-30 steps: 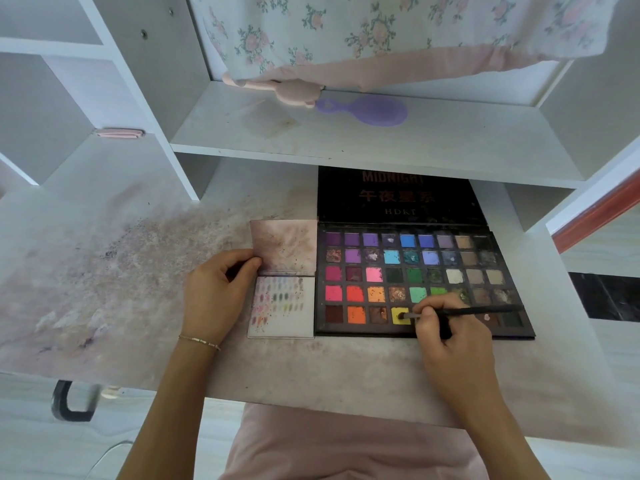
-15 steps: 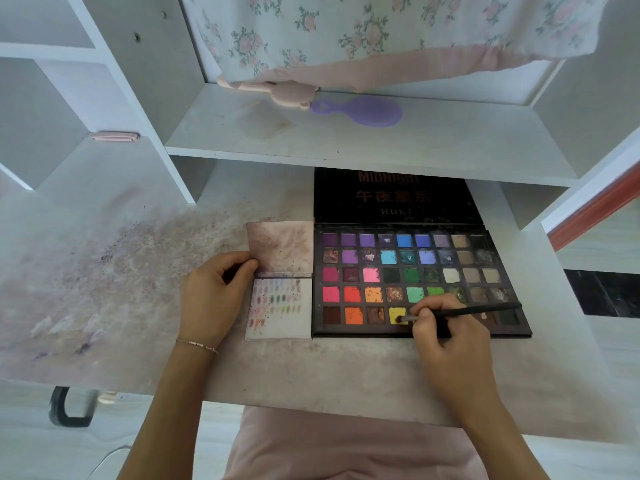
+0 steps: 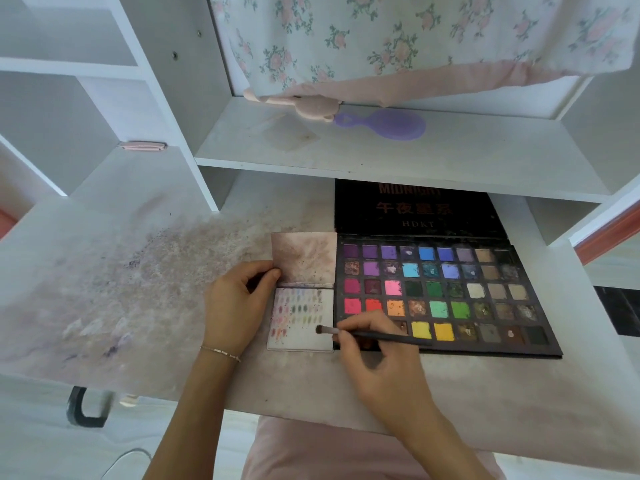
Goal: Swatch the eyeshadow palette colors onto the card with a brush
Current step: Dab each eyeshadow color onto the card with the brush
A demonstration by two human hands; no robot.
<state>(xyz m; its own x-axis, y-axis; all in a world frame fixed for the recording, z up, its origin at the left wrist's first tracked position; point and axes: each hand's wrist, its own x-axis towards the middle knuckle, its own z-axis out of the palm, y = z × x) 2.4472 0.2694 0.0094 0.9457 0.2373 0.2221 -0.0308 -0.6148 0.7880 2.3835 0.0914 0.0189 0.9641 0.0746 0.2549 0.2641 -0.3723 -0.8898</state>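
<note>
One rectangular black eyeshadow palette, lid laid open on its far side, is seen on the powder-stained white surface; five rows of square pans hold matte and shimmer colours. Just to its left lies one small folded card, its near half dotted with rows of swatches. The card's left edge is pinched by the left hand. One thin dark brush is clamped in the right hand's grip, bristles over the card's right side.
</note>
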